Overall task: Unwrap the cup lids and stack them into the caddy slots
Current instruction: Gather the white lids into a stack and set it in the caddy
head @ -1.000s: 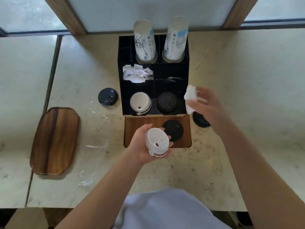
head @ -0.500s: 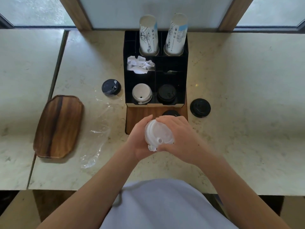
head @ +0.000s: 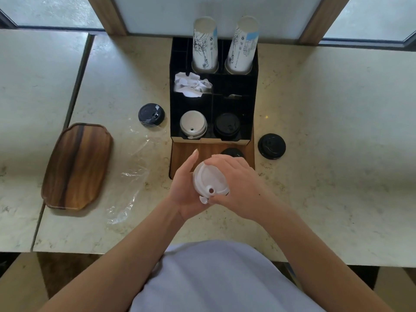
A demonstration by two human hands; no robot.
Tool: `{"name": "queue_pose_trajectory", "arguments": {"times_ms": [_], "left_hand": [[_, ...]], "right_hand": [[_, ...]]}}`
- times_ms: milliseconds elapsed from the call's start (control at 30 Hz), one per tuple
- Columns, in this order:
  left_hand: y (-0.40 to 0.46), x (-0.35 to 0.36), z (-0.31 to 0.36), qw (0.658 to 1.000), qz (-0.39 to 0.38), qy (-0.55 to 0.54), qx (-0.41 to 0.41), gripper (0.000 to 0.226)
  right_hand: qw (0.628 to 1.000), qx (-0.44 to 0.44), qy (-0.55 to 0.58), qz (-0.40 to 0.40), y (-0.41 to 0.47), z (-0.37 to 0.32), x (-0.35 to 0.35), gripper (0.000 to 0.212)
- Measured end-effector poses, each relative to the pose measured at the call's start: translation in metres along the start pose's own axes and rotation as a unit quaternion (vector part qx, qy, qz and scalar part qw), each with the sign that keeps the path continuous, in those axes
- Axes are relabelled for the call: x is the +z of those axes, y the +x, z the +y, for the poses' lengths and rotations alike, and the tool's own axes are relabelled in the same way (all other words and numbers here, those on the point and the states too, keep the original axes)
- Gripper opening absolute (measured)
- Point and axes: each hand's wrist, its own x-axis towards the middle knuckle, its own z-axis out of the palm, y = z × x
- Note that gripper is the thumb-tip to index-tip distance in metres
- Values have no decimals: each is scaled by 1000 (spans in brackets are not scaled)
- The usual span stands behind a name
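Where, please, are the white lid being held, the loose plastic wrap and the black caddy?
white lid (head: pixel 208 179), head view, on its domed top.
plastic wrap (head: pixel 130 176), head view, on its crinkled middle.
black caddy (head: pixel 253 91), head view, on its right wall.

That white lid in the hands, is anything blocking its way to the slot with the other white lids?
Nothing visible: the white lid faces open space up to the white lids in the caddy.
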Motion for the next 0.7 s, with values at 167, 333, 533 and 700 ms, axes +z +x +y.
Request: {"name": "queue_pose_trajectory", "arguments": {"times_ms": [167, 333, 533, 700], "left_hand": [[5, -6, 2, 996, 79, 25, 23, 79], [15, -7, 20, 988, 133, 13, 76, 74], [27, -13, 49, 979, 128, -106, 118, 63], [40, -18, 65, 969, 124, -174, 125, 60]], "right_hand": [[998, 24, 30, -39, 13, 5, 10, 81], [993, -31, -55, -98, 63, 8, 0, 76], [981, -32, -80, -177, 122, 23, 5, 95], [967, -36, -116, -223, 164, 33, -3, 94]]}}
